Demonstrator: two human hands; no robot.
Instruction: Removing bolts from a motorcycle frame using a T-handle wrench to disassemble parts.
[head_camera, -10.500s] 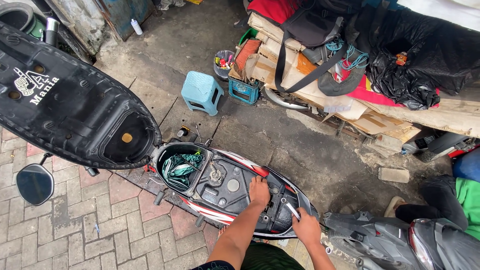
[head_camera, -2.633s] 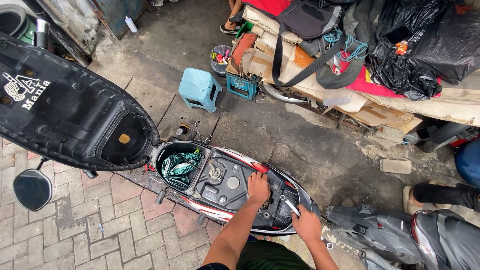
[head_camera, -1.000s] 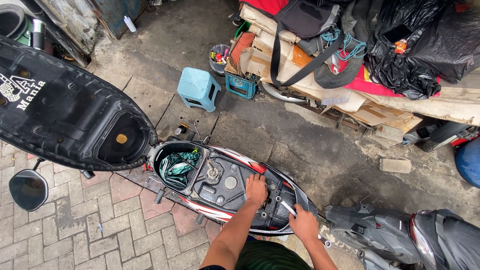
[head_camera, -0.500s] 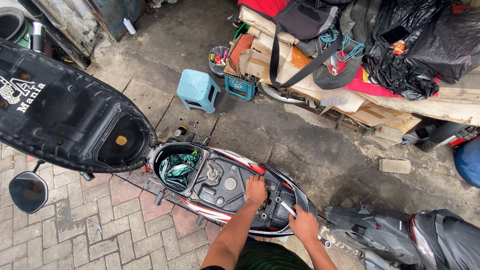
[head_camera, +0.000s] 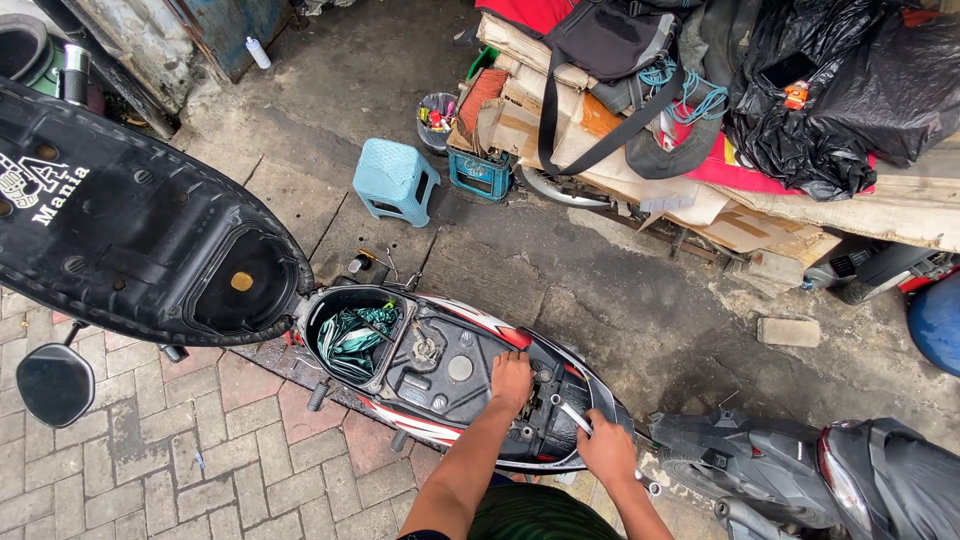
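A scooter (head_camera: 400, 425) stands below me with its black seat (head_camera: 130, 240) flipped up to the left. Its open under-seat compartment (head_camera: 440, 385) holds a green cloth (head_camera: 350, 340) at the front. My left hand (head_camera: 511, 380) presses flat on the black rear part of the compartment. My right hand (head_camera: 606, 449) grips a thin metal tool (head_camera: 574, 418) whose tip points into the scooter's tail section.
A light blue plastic stool (head_camera: 394, 180) stands on the concrete behind the scooter. A small blue crate (head_camera: 480, 175) and stacked cardboard, bags and black plastic (head_camera: 830, 90) lie beyond. Another dark scooter (head_camera: 800, 475) is parked at the right. A round mirror (head_camera: 55, 385) hangs at the left.
Both hands stay at the scooter's tail throughout. The view has drifted slightly; the right hand shifted a little with the tool.
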